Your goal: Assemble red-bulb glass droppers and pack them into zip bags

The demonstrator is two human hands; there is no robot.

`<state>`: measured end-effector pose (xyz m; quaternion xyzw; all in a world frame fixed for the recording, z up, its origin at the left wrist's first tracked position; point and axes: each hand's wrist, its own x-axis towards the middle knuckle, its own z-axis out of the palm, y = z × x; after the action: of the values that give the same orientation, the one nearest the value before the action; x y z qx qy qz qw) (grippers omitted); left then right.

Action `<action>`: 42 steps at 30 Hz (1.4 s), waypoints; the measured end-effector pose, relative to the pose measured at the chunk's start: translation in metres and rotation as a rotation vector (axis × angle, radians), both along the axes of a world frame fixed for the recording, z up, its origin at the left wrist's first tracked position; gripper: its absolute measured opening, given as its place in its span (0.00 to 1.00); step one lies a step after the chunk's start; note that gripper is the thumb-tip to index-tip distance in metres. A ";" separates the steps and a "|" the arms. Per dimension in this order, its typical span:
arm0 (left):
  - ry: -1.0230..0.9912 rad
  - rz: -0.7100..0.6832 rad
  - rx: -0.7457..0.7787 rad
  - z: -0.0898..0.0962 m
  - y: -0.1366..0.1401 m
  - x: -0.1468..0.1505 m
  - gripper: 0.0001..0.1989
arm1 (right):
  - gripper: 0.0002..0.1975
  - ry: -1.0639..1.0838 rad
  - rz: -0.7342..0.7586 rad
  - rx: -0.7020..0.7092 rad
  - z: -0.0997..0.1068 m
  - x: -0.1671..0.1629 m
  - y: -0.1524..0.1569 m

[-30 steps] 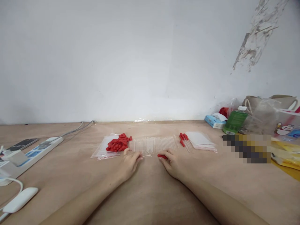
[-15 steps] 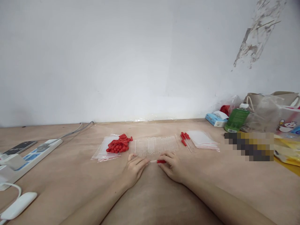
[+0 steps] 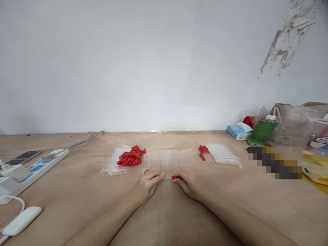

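Observation:
Between my hands a clear dropper tube point(image 3: 167, 177) lies level, its right end at a red rubber bulb point(image 3: 176, 177). My left hand point(image 3: 148, 184) pinches the tube's left part; my right hand point(image 3: 188, 182) is closed around the bulb, with its fingers covering most of it. Just beyond my hands runs a row of clear tubes point(image 3: 169, 159). A heap of red rubber bulbs point(image 3: 129, 158) sits to the left on clear zip bags point(image 3: 109, 165). Several droppers with red bulbs point(image 3: 204, 151) lie to the right, beside a stack of zip bags point(image 3: 222, 153).
At left are a white power strip point(image 3: 48, 167), a phone point(image 3: 24, 158) and a white plug-like device point(image 3: 22, 220). At back right stand a tissue pack point(image 3: 237, 132), a green bottle point(image 3: 262, 131) and plastic bags point(image 3: 294, 126). A wall point(image 3: 143, 68) closes off the back.
The view has shifted slightly. My right fingers have curled further over the bulb, so less of it shows. Both hands stay in nearly the same place.

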<state>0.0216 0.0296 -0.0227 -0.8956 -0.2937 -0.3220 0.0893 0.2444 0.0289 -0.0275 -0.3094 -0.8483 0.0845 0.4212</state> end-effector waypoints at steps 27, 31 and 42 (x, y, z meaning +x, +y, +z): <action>-0.009 -0.005 0.040 0.001 -0.002 0.006 0.12 | 0.06 -0.220 -0.137 0.311 -0.002 -0.008 0.008; -0.019 -0.006 0.041 0.001 -0.002 0.007 0.12 | 0.08 -0.225 -0.146 0.324 -0.002 -0.010 0.009; -0.049 -0.021 -0.027 0.003 -0.002 0.007 0.12 | 0.08 -0.099 0.025 0.140 0.006 -0.009 0.008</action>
<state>0.0283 0.0275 -0.0200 -0.8916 -0.2905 -0.3409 0.0663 0.2356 0.0368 -0.0216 -0.2723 -0.8758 0.0148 0.3983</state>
